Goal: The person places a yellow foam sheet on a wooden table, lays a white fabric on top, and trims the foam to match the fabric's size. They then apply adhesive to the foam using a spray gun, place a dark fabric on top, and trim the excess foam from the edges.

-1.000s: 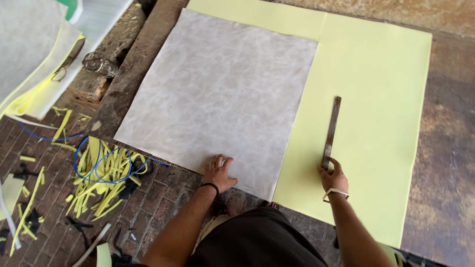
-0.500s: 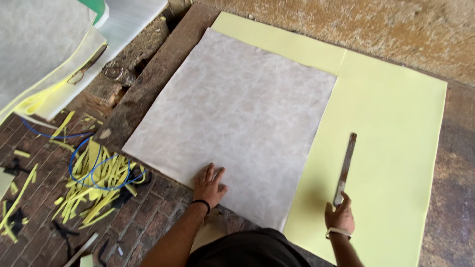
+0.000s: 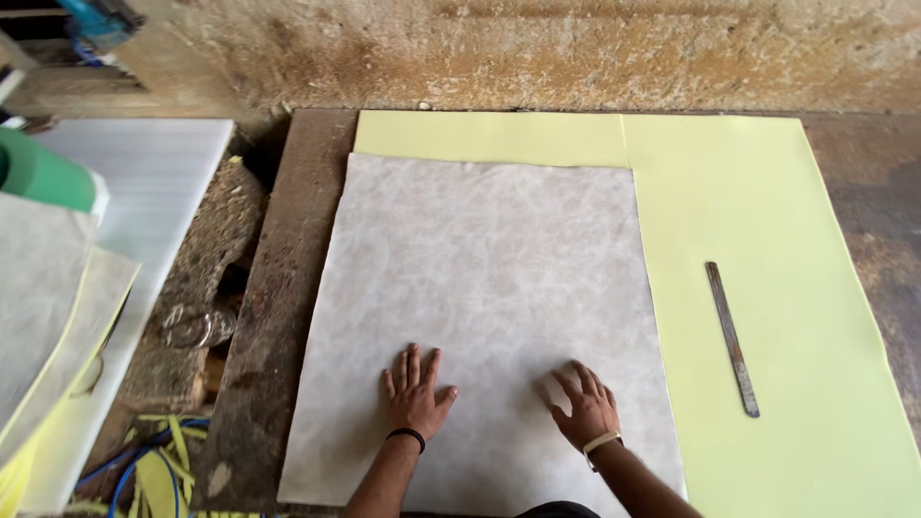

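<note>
At the bottom centre of the frame we see the left hand (image 3: 414, 395) and the right hand (image 3: 584, 408), both lying flat with the fingers spread open, gripping nothing, and pressing on the near part of the grey sheet (image 3: 489, 297). This grey sheet lies in the middle of the frame on top of a larger yellow sheet (image 3: 767, 221), which shows along the top and on the right. We think the grey sheet could slide or wrinkle if one palm pushes harder than the other, because only its near part is held down. Its edges would then no longer run parallel to the yellow edges. On the right, the metal ruler (image 3: 733, 338) lies loose on the yellow sheet, apart from both hands; a push from a forearm could shift it. The near edge of both sheets is cut off by the frame and partly covered by the arms. At the lower left, yellow strips (image 3: 158, 475) and a blue cord are only partly visible. At the upper left, the green roll (image 3: 43, 177) and a blue thing are cut off, and we cannot tell what they are.
</note>
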